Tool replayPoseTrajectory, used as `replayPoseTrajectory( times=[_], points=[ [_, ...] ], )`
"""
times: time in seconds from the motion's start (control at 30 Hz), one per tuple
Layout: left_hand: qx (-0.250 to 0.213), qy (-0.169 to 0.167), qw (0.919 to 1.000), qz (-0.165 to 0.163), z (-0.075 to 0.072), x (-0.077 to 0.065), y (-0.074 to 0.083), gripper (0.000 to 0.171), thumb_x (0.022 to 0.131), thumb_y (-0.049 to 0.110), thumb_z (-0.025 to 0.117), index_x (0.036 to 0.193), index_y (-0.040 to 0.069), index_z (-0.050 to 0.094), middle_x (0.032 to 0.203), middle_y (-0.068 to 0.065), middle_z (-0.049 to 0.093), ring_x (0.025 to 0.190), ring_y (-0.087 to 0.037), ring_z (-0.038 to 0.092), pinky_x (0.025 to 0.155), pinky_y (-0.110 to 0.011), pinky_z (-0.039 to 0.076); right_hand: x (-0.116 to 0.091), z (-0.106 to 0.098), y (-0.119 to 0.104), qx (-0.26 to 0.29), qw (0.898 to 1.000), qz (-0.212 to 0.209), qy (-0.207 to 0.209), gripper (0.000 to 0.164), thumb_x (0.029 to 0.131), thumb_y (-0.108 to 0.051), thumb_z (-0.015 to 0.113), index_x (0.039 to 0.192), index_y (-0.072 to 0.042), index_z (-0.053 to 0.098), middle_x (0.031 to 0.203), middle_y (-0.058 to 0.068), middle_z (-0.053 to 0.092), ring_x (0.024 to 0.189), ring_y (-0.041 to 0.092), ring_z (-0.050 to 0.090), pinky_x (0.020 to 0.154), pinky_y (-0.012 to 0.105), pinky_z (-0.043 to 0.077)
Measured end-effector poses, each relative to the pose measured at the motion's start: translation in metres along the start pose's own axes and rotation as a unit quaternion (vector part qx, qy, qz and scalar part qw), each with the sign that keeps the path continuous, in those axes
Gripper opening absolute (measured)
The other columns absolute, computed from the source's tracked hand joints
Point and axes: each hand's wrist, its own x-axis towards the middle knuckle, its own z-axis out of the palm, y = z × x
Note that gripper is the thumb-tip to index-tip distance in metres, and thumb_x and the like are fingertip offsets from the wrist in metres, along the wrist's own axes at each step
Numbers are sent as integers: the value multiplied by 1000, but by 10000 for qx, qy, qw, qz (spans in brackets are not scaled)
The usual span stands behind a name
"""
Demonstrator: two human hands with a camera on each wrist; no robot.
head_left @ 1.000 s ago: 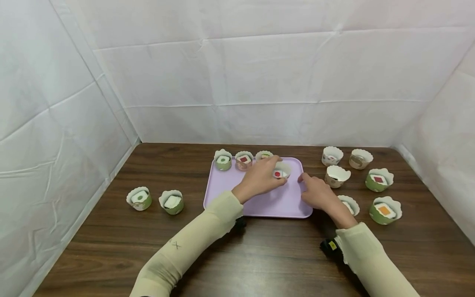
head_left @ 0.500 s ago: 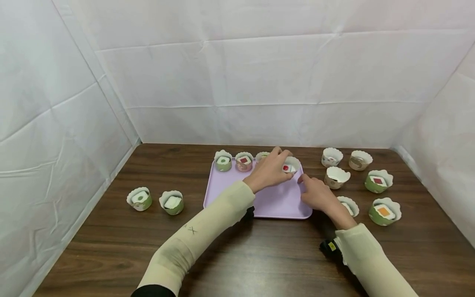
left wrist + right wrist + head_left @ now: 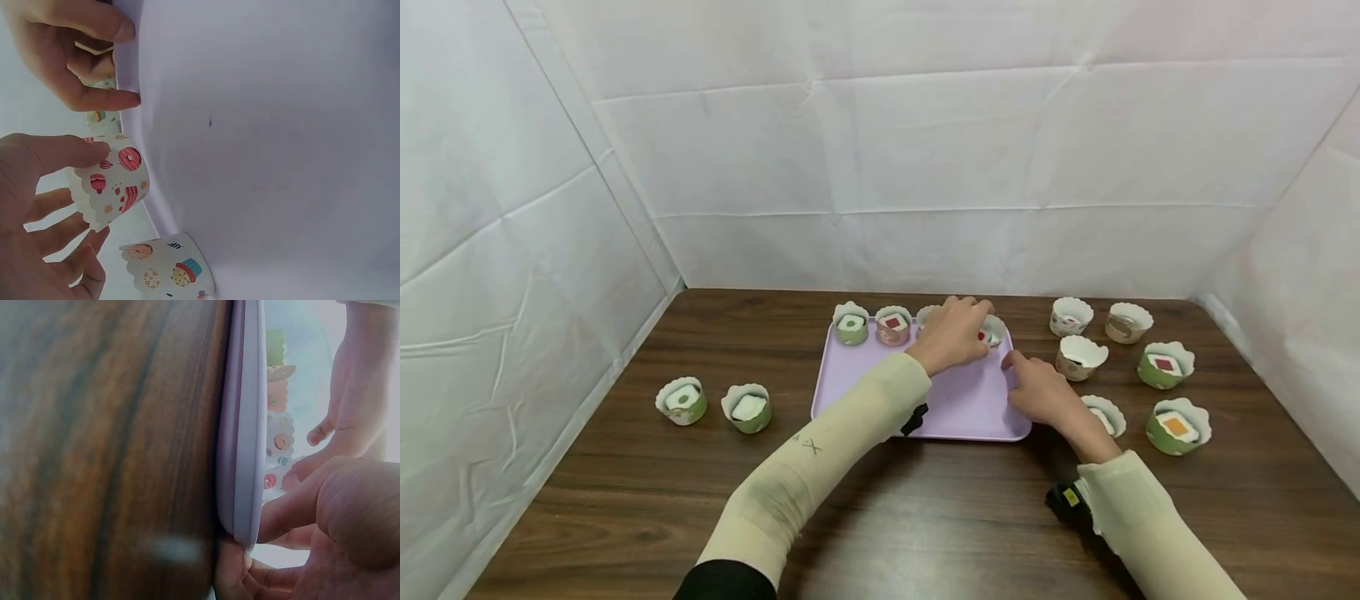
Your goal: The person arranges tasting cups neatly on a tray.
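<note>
My left hand [image 3: 953, 335] holds a white paper baking cup [image 3: 115, 178] printed with red sweets, thumb on one side and fingers on the other. This cup is at the far right corner of a lilac tray [image 3: 970, 404]; a white piece with a red mark shows inside it. My right hand [image 3: 1041, 392] pinches the tray's right rim, its thumb above and fingers curled under the edge in the right wrist view. Along the tray's far edge stand a green cup [image 3: 852, 327], a pink cup [image 3: 893, 327] and a white cup [image 3: 172, 272], which my left hand partly hides in the head view.
To the right of the tray are several filled or pale cups, among them a green cup with an orange-marked piece [image 3: 1178, 427] and a white cup [image 3: 1081, 358]. Two green cups [image 3: 681, 402] stand on the left of the wooden table [image 3: 880, 517]. White sheeting [image 3: 925, 167] encloses the back and sides.
My left hand has moved the white cup right and away from me, toward the tray's far right corner. My right hand has stayed at the tray's rim.
</note>
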Motion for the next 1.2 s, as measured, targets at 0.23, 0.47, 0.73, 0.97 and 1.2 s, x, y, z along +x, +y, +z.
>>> replayPoseTrajectory(
  times=[0.23,0.47,0.73,0.97,1.2],
  points=[
    [178,10,9998,-127,3,6,0,51,90,23,74,139,17,61,131,-1,69,115,-24,61,91,-39,56,0,-1,-1,-15,10000,51,-44,47,80,-1,60,127,6,56,113,31,65,89,34,60,69,45,53],
    [294,39,9995,-120,5,13,0,46,93,21,73,137,18,63,129,-2,70,116,-23,61,92,-40,56,-1,-3,-1,-30,9999,79,-59,48,81,-1,60,128,6,56,116,32,64,92,35,60,71,46,53],
    [347,-79,9990,-261,9,18,-2,47,95,21,72,141,19,60,141,-4,59,131,-22,56,103,-42,52,1,0,-1,13,9999,118,-59,46,83,-2,58,128,5,56,115,30,64,92,34,59,71,44,52],
    [384,-164,9989,-232,11,21,-1,56,96,19,71,148,21,52,149,-5,54,138,-24,51,111,-45,49,1,-1,-1,-23,9999,134,-56,46,83,-1,59,128,5,56,115,30,65,93,34,60,72,45,53],
    [367,-173,9989,-216,13,19,-1,56,94,19,72,146,21,52,150,-6,53,137,-27,51,112,-46,47,0,-1,-1,-54,9999,124,-55,46,83,-2,59,128,4,56,115,29,65,93,35,60,72,46,53]
  ],
)
